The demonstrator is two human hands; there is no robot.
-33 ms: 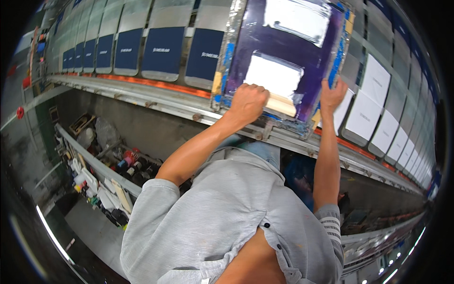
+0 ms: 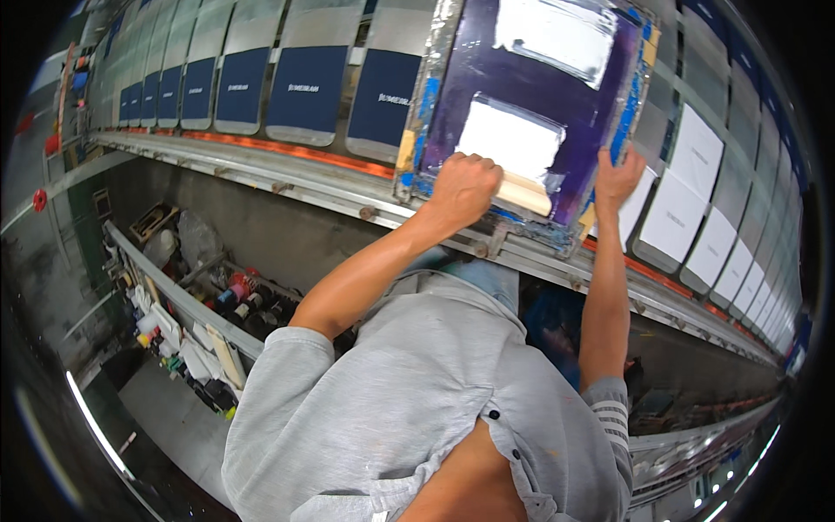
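A screen-printing frame [image 2: 428, 96] with purple mesh [image 2: 522, 87] lies before me, its edges patched with blue and yellow tape. Two thick white patches of ink cover the mesh, a lower patch [image 2: 504, 130] and an upper patch [image 2: 565, 35]. Closed around the left part of a wooden squeegee [image 2: 527, 197] is my left hand [image 2: 467, 185], at the near end of the lower patch. My right hand [image 2: 618, 178] grips the right side of the frame, its fingers curled over the edge. The squeegee's blade is hidden.
Pallets with navy fabric panels [image 2: 293, 91] line up to the left, and pallets with white panels [image 2: 683, 217] to the right. A metal rail [image 2: 326, 198] runs along their near side. Bottles and clutter [image 2: 257, 309] fill a low shelf at lower left.
The whole view has shifted slightly. Both hands keep about the same place on the squeegee and the frame.
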